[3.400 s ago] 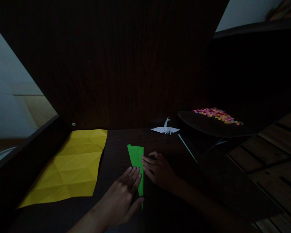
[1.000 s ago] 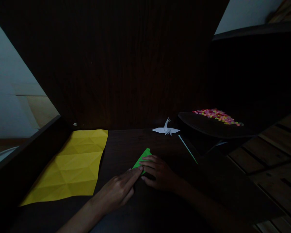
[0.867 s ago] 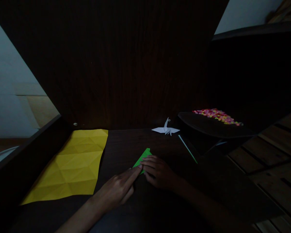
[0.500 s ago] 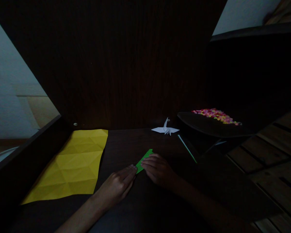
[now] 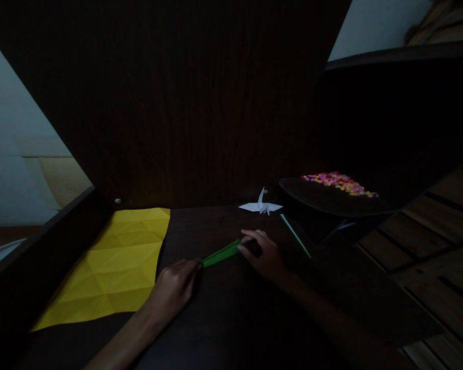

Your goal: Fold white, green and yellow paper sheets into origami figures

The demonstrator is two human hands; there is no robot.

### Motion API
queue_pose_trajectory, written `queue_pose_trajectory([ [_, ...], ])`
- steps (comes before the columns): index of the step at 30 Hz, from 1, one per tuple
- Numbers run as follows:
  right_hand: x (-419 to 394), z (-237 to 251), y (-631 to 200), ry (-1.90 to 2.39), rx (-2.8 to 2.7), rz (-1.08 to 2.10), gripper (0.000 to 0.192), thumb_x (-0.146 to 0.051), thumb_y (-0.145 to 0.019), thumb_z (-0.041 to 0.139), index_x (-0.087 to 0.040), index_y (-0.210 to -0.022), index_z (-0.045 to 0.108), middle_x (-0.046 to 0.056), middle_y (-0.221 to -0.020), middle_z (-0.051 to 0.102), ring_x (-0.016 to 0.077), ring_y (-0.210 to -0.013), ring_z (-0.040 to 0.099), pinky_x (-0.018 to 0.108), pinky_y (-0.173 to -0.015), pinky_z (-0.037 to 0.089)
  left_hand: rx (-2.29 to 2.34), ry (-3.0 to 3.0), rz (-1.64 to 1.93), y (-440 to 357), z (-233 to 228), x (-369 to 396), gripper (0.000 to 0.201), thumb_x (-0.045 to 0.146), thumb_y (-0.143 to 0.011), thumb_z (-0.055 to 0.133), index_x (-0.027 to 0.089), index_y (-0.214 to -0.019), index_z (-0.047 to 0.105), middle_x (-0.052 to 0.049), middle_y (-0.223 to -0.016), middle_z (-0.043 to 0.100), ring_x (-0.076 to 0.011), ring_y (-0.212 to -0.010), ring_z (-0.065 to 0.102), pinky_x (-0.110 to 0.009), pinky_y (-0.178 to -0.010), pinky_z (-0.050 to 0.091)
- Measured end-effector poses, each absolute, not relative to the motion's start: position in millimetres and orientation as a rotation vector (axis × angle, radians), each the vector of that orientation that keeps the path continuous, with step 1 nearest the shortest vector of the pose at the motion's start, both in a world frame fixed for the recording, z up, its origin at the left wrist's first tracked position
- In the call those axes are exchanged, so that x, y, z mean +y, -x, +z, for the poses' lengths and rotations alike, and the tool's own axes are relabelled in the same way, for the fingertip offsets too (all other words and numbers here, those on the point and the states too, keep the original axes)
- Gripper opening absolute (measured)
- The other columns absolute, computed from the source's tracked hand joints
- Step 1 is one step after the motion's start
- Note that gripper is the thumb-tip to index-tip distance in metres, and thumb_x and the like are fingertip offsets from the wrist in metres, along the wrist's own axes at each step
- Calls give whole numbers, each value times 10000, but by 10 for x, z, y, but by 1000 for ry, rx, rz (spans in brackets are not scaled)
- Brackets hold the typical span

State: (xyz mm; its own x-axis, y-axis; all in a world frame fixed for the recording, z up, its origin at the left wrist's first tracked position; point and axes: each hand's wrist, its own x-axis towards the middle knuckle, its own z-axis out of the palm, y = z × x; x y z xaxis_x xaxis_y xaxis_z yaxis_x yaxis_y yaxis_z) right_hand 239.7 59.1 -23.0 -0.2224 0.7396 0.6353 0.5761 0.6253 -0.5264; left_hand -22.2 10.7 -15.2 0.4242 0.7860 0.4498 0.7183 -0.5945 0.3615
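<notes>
A strip of folded green paper lies slantwise low over the dark tabletop, with a crease along its length. My left hand is closed, pinching the paper's left end between thumb and fingers. At the other end, my right hand has its thumb and forefinger apart, the thumb at the paper's tip; whether it touches is hard to tell in the dim light. Beyond the hands sits a white origami crane with its wings spread. A thin pale-and-green strip rests to the right of my right hand.
Creased yellow paper covers the left of the tabletop beside a raised dark side board. A dark upright panel stands at the back. Many small pink, red and yellow pieces are piled on a curved dark ledge at right.
My left hand has drawn left and now pinches the green paper's end. My right hand has lifted its flat fingers off and spread them. The green paper has turned flatter and looks narrower.
</notes>
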Motion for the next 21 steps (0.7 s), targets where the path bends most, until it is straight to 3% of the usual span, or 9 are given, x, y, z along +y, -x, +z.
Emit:
queue_pose_trajectory([
  [6,634,-316,-2368,1060,-1609,532,433,-292,-787,677,-213,-1169,491,102,-1060,647,231,-953,631,416,-839,525,1440,-2037,922,169,29,108,252,319,-904,504,191,-923,720,-26,-848,756,-207,-743,709,-273,-665,547],
  [11,685,-452,-2311,977,-1373,928,572,-330,-703,736,-218,-1191,459,134,-1172,591,248,-1043,598,404,-821,537,1299,-1543,927,131,37,116,318,406,-856,584,135,-974,701,-44,-752,738,-201,-692,685,-280,-632,533],
  [15,640,-434,-2257,918,-1285,1279,559,-346,-693,757,-222,-1156,470,70,-980,679,216,-927,653,375,-819,518,1155,-1262,939,94,-25,128,375,435,-779,679,120,-982,675,-60,-746,741,-189,-660,683,-287,-647,538],
  [21,523,-259,-2201,914,-1344,1491,356,-439,-713,735,-154,-895,623,56,-757,713,199,-710,680,351,-724,512,1078,-1158,932,41,-66,119,368,417,-738,733,124,-953,671,-61,-739,741,-173,-640,678,-275,-642,536],
])
